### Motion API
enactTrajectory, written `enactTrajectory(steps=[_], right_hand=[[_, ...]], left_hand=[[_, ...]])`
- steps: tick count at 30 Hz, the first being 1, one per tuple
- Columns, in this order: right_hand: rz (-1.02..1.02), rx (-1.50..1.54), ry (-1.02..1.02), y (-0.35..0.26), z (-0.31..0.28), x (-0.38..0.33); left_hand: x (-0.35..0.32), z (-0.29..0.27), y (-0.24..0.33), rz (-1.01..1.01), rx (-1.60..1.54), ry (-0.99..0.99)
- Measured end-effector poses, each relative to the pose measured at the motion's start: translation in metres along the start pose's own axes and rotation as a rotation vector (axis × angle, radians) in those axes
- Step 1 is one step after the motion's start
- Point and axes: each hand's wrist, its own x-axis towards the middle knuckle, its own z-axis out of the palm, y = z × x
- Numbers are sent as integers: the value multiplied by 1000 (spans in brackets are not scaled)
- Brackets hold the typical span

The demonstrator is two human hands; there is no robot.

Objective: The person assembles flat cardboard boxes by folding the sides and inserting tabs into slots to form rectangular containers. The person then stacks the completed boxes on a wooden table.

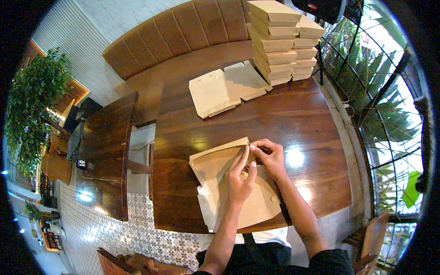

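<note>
A half-folded brown cardboard box [215, 178] lies on the table right before me, its far wall raised and its lid part spread flat toward me. My left hand [240, 178] reaches over it, fingers long and together, the tips pressing the raised wall at the far right corner, thumb up. At the same corner, my right hand [271, 158] pinches the cardboard from outside between thumb and fingers. The fingers partly hide the corner flap.
Farther back lies an unfolded cardboard box [213, 91]. Beyond it, at the back right, rises a tall double stack of folded boxes [282, 57]. A brown padded bench [183, 34] runs behind the wooden table [183, 133]. Another table [105, 151] stands left across a gap.
</note>
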Motion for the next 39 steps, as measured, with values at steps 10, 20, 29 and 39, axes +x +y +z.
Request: enactTrajectory(steps=[10, 20, 29, 39], right_hand=[[-334, -337, -58, -10, 7, -8], [-212, -625, 92, 9, 5, 2], [-66, -714, 76, 28, 4, 11], [-156, -827, 26, 22, 23, 13]], left_hand=[[3, -7, -12, -210, -351, -20], [-21, -29, -15, -140, 75, -158], [-92, -157, -57, -282, 363, 366], [-98, -161, -79, -386, 334, 207]])
